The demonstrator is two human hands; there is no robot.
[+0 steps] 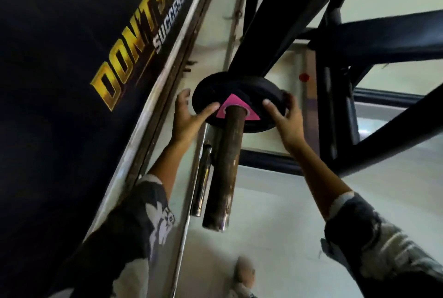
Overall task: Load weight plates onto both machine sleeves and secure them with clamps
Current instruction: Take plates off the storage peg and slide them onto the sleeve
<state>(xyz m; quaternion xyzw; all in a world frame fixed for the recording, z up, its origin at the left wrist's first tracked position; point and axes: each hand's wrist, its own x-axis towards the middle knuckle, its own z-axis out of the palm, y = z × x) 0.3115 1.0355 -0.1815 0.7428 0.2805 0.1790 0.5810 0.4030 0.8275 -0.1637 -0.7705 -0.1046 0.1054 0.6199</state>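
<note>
A dark banner [72, 58] with gold lettering is being shown out beyond the left hand [188, 118], and the black machine frame [383, 34] is being seen above and past the right hand [286, 120]. A rusty sleeve [223, 170] is being framed between the two forearms. The black weight plate [213, 91], threaded on that sleeve, is being gripped at its rim by both hands, set apart on opposite sides. A pink triangle sticker [231, 102] is being shown between them
</note>
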